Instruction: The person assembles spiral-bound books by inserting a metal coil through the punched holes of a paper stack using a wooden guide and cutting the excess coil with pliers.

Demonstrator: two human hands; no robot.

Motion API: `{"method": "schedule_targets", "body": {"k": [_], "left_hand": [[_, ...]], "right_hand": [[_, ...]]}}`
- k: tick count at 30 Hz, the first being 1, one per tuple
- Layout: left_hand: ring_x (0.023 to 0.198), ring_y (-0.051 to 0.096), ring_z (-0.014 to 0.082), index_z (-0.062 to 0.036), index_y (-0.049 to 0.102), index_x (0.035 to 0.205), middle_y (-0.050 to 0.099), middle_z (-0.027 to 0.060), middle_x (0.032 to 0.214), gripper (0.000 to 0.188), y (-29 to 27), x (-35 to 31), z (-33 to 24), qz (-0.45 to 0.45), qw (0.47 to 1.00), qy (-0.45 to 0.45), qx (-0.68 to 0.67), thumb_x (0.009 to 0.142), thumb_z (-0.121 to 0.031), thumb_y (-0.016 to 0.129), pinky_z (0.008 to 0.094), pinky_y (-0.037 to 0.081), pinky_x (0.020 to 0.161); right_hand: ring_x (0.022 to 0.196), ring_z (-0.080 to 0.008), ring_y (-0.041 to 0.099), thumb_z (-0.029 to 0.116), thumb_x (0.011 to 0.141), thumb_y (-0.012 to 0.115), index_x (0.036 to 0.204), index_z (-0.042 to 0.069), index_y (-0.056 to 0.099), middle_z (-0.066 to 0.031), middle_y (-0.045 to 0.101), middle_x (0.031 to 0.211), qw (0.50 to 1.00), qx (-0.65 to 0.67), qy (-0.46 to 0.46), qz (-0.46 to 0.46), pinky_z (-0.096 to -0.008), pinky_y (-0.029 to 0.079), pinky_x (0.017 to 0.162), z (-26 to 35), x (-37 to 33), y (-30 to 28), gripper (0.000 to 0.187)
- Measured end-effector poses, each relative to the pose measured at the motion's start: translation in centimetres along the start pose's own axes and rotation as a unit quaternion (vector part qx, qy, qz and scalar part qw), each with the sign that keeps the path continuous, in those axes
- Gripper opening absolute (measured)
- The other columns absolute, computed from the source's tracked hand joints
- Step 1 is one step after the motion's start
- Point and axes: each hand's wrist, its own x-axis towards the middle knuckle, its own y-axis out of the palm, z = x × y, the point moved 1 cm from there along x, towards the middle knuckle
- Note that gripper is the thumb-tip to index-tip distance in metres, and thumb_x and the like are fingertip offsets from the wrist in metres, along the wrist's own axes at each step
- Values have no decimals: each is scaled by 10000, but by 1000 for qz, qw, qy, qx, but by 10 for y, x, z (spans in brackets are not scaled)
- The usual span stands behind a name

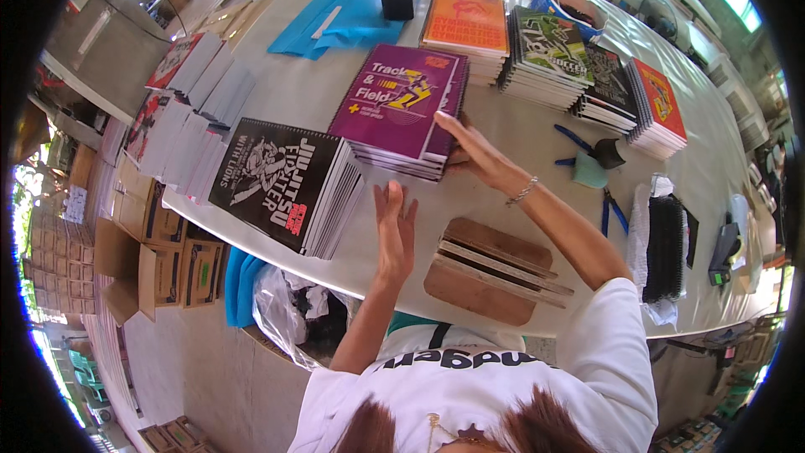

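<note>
A white workshop table [721,159] is showing bare front-edge space around an open left hand [393,228]; the right hand [480,153] is touching purple books [390,113], grip unclear.

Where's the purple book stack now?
In the head view, the purple book stack sits above centre, with the right hand at its right edge and the black book stack to its lower left.

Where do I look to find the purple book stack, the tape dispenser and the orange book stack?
Purple book stack [396,105]: head view, on its top cover.
Tape dispenser [397,6]: head view, on its black body.
Orange book stack [465,29]: head view, on its top cover.
</note>
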Motion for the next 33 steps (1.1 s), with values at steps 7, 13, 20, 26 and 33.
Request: {"method": "schedule_targets", "body": {"k": [7, 13, 20, 26, 33], "left_hand": [[1289, 359, 227, -137, 317, 1425, 362, 66, 1417, 788, 25, 57, -30, -9, 994, -67, -86, 854, -628, 553, 531, 307, 989], [1266, 387, 241, -121, 343, 1404, 397, 83, 1390, 782, 19, 88, -34, 10, 995, 0, -99, 858, -655, 510, 525, 322, 963], [1366, 291, 237, -56, 206, 1476, 284, 99, 1495, 761, 6, 103, -16, -21, 988, 138, -62, 954, -579, 391, 406, 221, 1120], [1425, 127, 316, -84, 50, 1512, 39, 159, 1554, 806, -20, 147, -2, -30, 979, 201, 16, 934, -353, 543, 433, 152, 1155], [1437, -72, 354, -88, -111, 1498, -86, 208, 1560, 1043, 10, 212, -8, -116, 986, 85, 90, 843, -774, 323, 478, 24, 1142]], "right_hand": [[1175, -264, 514, 615, 852, 557, 1470, 174, 209, -111, 413, 1384, 999, 36, -4, 21, -427, 469, 887, 20, 25, 29, 835], [1261, -312, 424, 616, 846, 561, 1480, 189, 184, -148, 267, 1426, 958, -119, -213, 150, -443, 454, 945, 11, 44, 30, 852], [1397, -364, 176, 695, 802, 536, 1523, 182, 0, -179, 140, 1462, 993, -2, -62, 99, -507, 393, 1010, 32, 56, 60, 1035], [1419, -369, 87, 736, 773, 528, 1523, 144, 48, -118, -31, 1564, 994, -41, -50, 83, -503, 358, 1041, 24, 105, 69, 1069], [1195, -280, 445, 663, 841, 527, 1502, 110, 179, -161, 360, 1390, 1000, -3, -20, 7, -356, 446, 931, 39, 98, 39, 930]]}}
